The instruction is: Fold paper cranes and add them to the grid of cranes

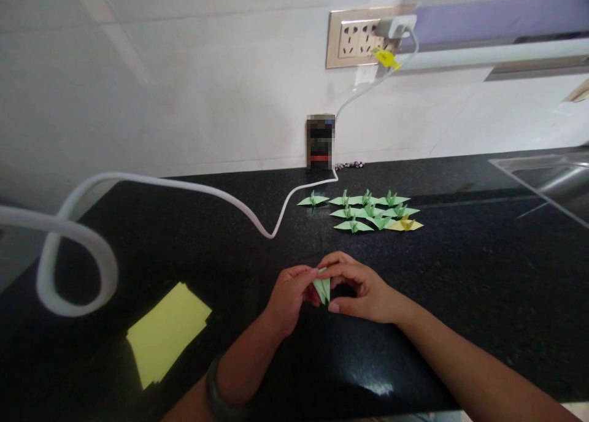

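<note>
Between my two hands is a piece of folded green paper (pixel 323 288), narrowing to points at its lower end. My left hand (pixel 291 296) pinches it from the left, thumb on the near face. From the right, my right hand (pixel 361 290) reaches over with its fingers at the paper's upper edge and its thumb close to the lower tip. Beyond the hands, several green paper cranes (pixel 367 199) stand in rows on the black countertop (pixel 257 360). One yellow paper crane (pixel 407 224) sits at the right end of the nearest row.
A stack of yellow paper (pixel 168 336) lies at the left. A thick white cable (pixel 193 186) loops above the counter's left side. Against the wall stands a blurred-out upright device (pixel 319 141), below a socket panel (pixel 356 38). At the right is a sink edge (pixel 538 192).
</note>
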